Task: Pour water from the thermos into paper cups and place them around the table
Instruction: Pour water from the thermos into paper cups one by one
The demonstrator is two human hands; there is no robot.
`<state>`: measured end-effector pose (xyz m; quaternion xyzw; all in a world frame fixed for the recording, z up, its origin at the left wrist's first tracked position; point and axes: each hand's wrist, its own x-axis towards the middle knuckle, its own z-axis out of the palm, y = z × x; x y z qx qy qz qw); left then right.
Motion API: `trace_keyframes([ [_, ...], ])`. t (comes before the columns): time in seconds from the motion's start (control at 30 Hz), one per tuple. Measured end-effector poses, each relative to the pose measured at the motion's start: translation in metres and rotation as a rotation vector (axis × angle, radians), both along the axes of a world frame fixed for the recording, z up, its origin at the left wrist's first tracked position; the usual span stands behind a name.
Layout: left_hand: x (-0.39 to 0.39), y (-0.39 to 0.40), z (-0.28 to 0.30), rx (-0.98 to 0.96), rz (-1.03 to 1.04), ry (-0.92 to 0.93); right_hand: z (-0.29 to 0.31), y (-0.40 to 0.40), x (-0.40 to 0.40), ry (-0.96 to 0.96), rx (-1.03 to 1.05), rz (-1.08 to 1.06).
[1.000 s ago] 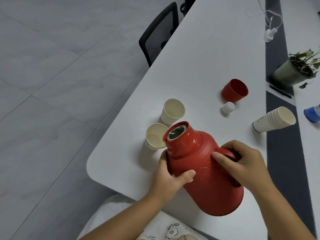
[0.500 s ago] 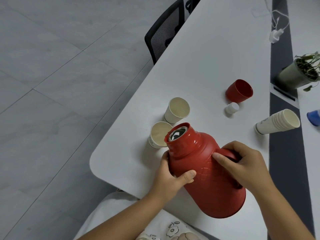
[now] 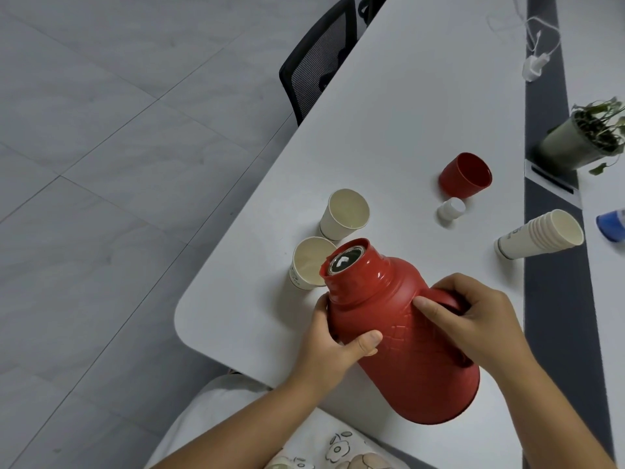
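near the table's (image 3: 406,130) rounded corner, a red thermos (image 3: 416,350) is tipped over toward the left, its base lifted near the table edge and its open mouth leaning over the near cup (image 3: 306,267). the mouth has no lid on it and shows a shiny silver lining; no stream of water can be made out, and whether the near cup holds any water cannot be told, since the thermos neck covers part of its rim. the left hand (image 3: 333,346) is wrapped around the thermos just below the neck, thumb lying across the front. the right hand (image 3: 473,319) is closed on the red handle at the side, index finger stretched along the body.

just behind the near cup stands a second cup (image 3: 345,214), upright, touching or almost touching the first; its inside looks pale and bare, though a thin layer of water could not be ruled out. farther right the red lid (image 3: 466,176) lies tilted on its side, hollow end up, with the small white stopper (image 3: 451,208) just beside it. a stack of cups (image 3: 537,233) lies on its side near the dark strip, open end pointing right. a potted plant (image 3: 581,137) sits beyond that strip, a blue object (image 3: 612,223) shows at the right edge, and a white cable (image 3: 534,59) lies at the far end. a black chair (image 3: 318,62) is pushed against the table's left side.
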<state>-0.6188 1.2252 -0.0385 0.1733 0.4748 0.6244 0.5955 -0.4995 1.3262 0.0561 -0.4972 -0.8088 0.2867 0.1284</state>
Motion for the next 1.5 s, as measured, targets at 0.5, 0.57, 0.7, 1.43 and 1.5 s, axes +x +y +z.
trace_keyframes([
  [0.5, 0.0032, 0.0014, 0.0047, -0.015, 0.012, -0.053, 0.0031, 0.0025, -0.0014, -0.007, -0.019, -0.019],
  [0.57, 0.0031, 0.0020, 0.0052, -0.018, 0.015, -0.060, 0.0039, 0.0025, -0.0019, -0.006, -0.023, -0.021],
  [0.7, 0.0041, 0.0020, 0.0055, -0.022, 0.017, -0.050, 0.0040, 0.0032, -0.0019, -0.011, -0.030, -0.026],
  [1.43, 0.0076, 0.0041, 0.0083, -0.034, 0.017, -0.022, 0.0077, 0.0049, -0.0007, -0.023, -0.050, -0.035],
  [1.5, 0.0079, 0.0042, 0.0081, -0.034, 0.018, -0.018, 0.0077, 0.0048, -0.0002, -0.023, -0.043, -0.028],
])
